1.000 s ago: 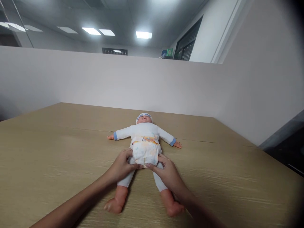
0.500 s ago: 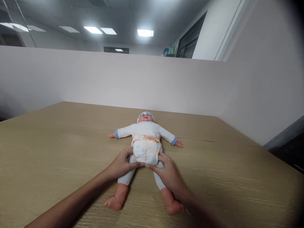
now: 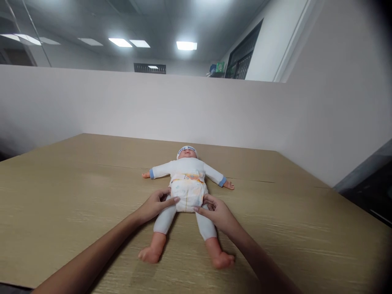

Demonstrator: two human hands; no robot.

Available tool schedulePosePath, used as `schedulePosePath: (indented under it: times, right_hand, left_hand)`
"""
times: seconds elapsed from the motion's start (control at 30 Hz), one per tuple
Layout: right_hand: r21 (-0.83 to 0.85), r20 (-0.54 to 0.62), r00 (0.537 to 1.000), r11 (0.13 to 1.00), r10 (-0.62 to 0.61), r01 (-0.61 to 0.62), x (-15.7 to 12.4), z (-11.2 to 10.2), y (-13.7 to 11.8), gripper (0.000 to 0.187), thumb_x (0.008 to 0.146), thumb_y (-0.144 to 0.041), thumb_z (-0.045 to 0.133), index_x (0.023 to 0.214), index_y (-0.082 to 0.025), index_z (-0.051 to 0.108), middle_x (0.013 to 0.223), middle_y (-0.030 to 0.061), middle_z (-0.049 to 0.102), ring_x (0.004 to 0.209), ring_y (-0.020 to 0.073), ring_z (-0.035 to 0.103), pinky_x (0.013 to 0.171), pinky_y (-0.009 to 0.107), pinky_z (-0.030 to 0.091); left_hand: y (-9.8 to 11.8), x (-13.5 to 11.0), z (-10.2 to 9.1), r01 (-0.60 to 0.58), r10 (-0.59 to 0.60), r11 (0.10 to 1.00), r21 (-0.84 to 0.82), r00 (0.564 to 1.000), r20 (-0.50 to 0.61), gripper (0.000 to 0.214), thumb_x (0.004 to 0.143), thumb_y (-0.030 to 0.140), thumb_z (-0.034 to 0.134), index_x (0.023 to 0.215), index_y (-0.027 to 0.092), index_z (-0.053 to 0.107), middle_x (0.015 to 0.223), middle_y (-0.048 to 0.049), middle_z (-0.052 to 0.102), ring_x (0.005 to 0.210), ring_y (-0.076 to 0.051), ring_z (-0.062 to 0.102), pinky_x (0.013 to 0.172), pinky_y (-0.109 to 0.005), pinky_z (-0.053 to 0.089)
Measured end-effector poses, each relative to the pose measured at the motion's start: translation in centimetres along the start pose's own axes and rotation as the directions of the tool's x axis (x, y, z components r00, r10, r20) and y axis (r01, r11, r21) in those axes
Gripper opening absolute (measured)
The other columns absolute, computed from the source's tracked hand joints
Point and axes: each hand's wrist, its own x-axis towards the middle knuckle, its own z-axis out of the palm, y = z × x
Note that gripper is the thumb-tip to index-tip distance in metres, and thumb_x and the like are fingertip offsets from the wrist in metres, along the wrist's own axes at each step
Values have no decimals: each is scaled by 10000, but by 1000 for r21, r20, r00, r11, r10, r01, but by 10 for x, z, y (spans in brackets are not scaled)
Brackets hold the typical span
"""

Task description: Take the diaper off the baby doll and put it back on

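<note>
A baby doll (image 3: 187,166) in a white suit with blue cuffs lies on its back, arms spread and bare feet toward me. Round its hips is a white diaper (image 3: 188,192) with an orange-patterned waistband. My left hand (image 3: 157,204) grips the diaper's left edge, thumb on the front and fingers curled at the side. At the right leg opening, my right hand (image 3: 217,210) pinches the diaper's edge between thumb and bent fingers. Some fingertips of both hands are hidden behind the diaper and the doll's thighs.
The doll lies on a wide wooden table (image 3: 82,183) with a thin seam across it. A pale wall (image 3: 183,106) rises behind, with glass above it. At the right edge there is a dark object (image 3: 373,196).
My left thumb has moved up and left from the crotch onto the diaper's front. My right thumb has shifted slightly right and up, so the two thumbs are farther apart.
</note>
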Motion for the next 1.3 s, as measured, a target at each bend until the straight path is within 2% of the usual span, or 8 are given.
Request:
schedulePosePath:
  times: [0.17, 0.3, 0.4, 0.5, 0.67, 0.93, 1.17, 1.3]
  right_hand:
    - [104, -59, 998, 994, 28, -22, -15, 1, -1, 559, 709, -604, 907, 1083, -202, 804, 1228, 140, 824, 1159, 342, 754, 1056, 491, 573]
    - [145, -110, 993, 989, 54, -37, -44, -3, -4, 638, 781, -611, 860, 1279, -223, 765, 1385, 151, 766, 1299, 334, 709, 1137, 498, 545]
    - [42, -189, 981, 998, 46, -39, -60, -15, 0, 597, 843, -627, 788, 1289, -232, 748, 1358, 144, 774, 1216, 309, 739, 1064, 467, 583]
    - [-82, -244, 969, 995, 41, -62, -62, -29, 12, 481, 866, -659, 734, 1069, -224, 757, 1135, 121, 817, 1029, 286, 768, 923, 412, 616]
    - [-537, -338, 915, 844, -221, 6, -26, -50, 37, 480, 1009, -623, 487, 686, -268, 487, 654, 7, 602, 629, 205, 614, 617, 325, 511]
    - [-798, -374, 782, 603, -498, 3, 56, -74, 42, 74, 899, -272, 508, 931, -231, 561, 1000, 142, 663, 999, 334, 586, 929, 474, 475]
    - [-918, -180, 820, 393, -544, 60, 96, -70, 44, 487, 913, -244, 553, 1383, -117, 566, 1373, 214, 665, 1246, 381, 570, 1073, 511, 436]
    - [-898, -112, 875, 425, -472, 115, 102, -73, 51, 560, 935, -297, 576, 1469, -136, 538, 1369, 188, 689, 1236, 365, 606, 1077, 479, 461]
  left_hand:
    - [-7, -6, 4, -15, 11, 999, -46, 996, -89, 468, 896, 580, 793, 1112, 166, 750, 1092, -78, 772, 1027, -260, 684, 898, -348, 534]
    - [-7, -23, 2, -61, 82, 991, 115, 978, -191, 454, 945, 561, 748, 1229, 208, 739, 1225, -84, 748, 1030, -236, 658, 903, -344, 519]
    - [-5, -35, -7, -82, 137, 968, 238, 965, -223, 395, 986, 539, 699, 1230, 230, 734, 1254, -76, 731, 1014, -218, 632, 935, -355, 501]
    - [-9, -35, -21, -80, 164, 956, 281, 943, -289, 348, 995, 551, 668, 1006, 204, 701, 997, -37, 701, 901, -195, 589, 862, -332, 475]
    - [-27, -5, -45, -74, 230, 914, 399, 904, -359, 398, 1005, 517, 604, 762, 212, 521, 825, 9, 529, 780, -172, 504, 751, -307, 426]
    - [-39, 58, -70, -72, 532, 612, 787, 774, -343, 80, 921, 272, 609, 962, 217, 649, 1183, -107, 663, 1125, -286, 584, 1056, -457, 456]
    - [-42, 94, -73, -12, 490, 447, 895, 840, -234, 543, 878, 324, 635, 1399, 185, 567, 1460, -146, 631, 1344, -352, 530, 1180, -488, 366]
    - [-42, 100, -74, 69, 371, 407, 911, 899, -234, 593, 874, 377, 653, 1427, 179, 566, 1406, -156, 679, 1283, -372, 564, 1116, -488, 388]
